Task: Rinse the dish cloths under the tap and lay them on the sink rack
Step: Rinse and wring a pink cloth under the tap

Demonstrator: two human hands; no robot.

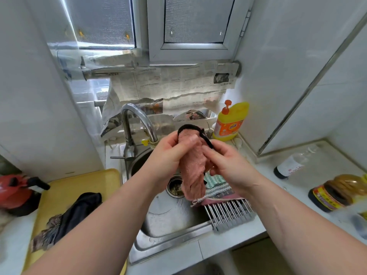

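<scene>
Head view, looking down: the left hand [170,153] curls its fingers round the upper part of a pink dish cloth [193,169], with the thumb pressed flat on the front. The right hand [228,163] pinches the same cloth at its right edge, where a black trim [206,139] loops over the top. The cloth hangs bunched and lengthwise between the two hands, held in the air just right of the tap [137,120] and about level with its spout. Its loose lower end dangles over the sink [168,217].

Below the tap's spout lies the drain strainer [174,187] in the sink floor. Right of the tap and nearer the person, the sink rack [230,213] spans the basin's right side. A green-and-white striped cloth [216,185] lies on it, partly hidden by the right hand.

Right of the tap, by the wall, stands a yellow detergent bottle [230,122] with an orange pump. Farther right of the tap, a clear bottle [294,163] lies on its side on the counter, and a dark jar [337,193] sits beyond it.

Left of the tap is a yellow tray [79,187] holding a crumpled dark cloth [75,213], with a red kettle [15,193] at the edge of view. Behind the tap, newspaper [178,82] hangs below the window.
</scene>
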